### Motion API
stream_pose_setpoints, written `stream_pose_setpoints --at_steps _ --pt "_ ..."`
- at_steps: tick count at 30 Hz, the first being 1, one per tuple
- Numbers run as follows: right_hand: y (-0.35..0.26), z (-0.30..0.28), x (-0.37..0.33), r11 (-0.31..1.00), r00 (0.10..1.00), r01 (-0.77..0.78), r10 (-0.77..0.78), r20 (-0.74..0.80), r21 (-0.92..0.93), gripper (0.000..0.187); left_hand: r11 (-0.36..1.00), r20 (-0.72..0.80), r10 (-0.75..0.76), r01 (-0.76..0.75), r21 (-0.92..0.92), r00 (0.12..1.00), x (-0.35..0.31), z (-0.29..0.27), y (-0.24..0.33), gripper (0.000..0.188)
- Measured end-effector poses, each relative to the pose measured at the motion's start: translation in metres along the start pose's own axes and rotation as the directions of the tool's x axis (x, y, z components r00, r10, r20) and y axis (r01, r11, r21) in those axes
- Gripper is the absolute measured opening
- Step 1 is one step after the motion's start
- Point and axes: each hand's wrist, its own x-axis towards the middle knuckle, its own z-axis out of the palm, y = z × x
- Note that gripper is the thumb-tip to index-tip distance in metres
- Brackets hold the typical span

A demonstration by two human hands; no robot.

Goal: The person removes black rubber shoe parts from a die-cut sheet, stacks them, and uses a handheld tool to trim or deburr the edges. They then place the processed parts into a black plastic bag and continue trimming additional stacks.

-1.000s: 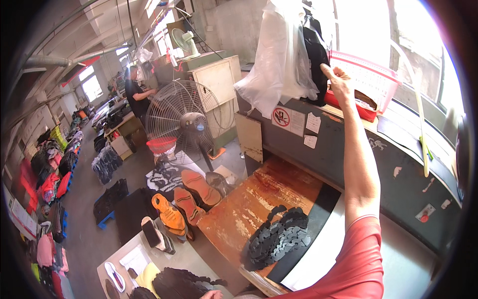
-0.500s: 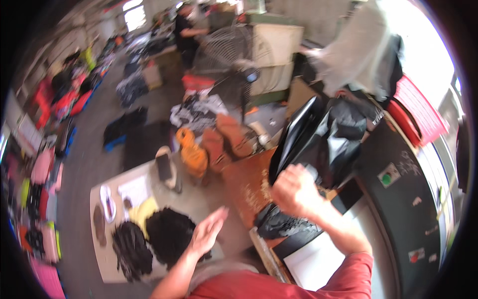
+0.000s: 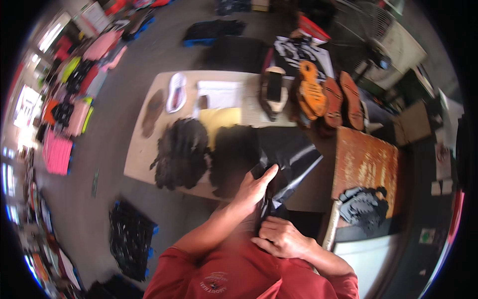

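Observation:
A black plastic bag (image 3: 290, 149) is between my hands, close in front of my red shirt, its wide part spread out over the table edge. My left hand (image 3: 255, 188) grips its near part, thumb on top. Lower down and nearer my body, my right hand (image 3: 283, 238) is closed on the bunched end of the same bag. Just beyond my left hand lie two piles of black cut pieces, one pile (image 3: 181, 153) in full view and the other pile (image 3: 231, 159) partly behind the bag and blurred.
The pale table (image 3: 142, 159) carries a white sole (image 3: 176, 93), white paper (image 3: 219, 93), yellow paper (image 3: 221, 120) and a phone (image 3: 274, 85). Orange sole-shaped pieces (image 3: 312, 94) stand right of it. A worn brown board (image 3: 366, 159) holds grey-black scraps (image 3: 363, 207). A fan (image 3: 366, 25) stands far right.
My view has swung right to left toward the table. The black bag has come from the right side to in front of my body. My left hand, open before, now grips it.

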Motion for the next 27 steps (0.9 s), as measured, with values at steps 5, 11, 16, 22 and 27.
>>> stream_pose_setpoints --at_steps 5,11,16,22,27 --pt "-0.009 -0.006 0.047 0.975 0.892 -0.195 0.221 0.394 -0.106 0.011 0.905 -0.057 0.354 -0.327 0.272 0.933 -0.006 -0.076 0.02 0.034" --pt "0.02 0.015 0.149 0.891 0.959 -0.236 0.149 -0.242 -0.388 0.083 0.749 0.31 0.537 -0.612 0.253 0.785 -0.031 -0.154 0.043 0.02" --pt "0.03 0.104 0.176 0.85 0.843 -0.487 0.517 -0.145 0.202 0.022 0.85 0.008 0.398 -0.372 0.374 0.917 -0.053 -0.238 0.076 0.024" --pt "0.028 0.152 0.163 0.761 0.742 -0.412 0.599 -0.299 0.501 0.009 0.878 -0.515 0.472 -0.433 0.202 0.716 -0.057 -0.319 0.11 0.039" --pt "0.014 0.134 0.161 0.811 0.804 -0.553 0.579 0.133 -0.191 0.051 0.827 -0.36 0.542 -0.404 0.391 0.76 -0.078 -0.347 0.117 0.036"
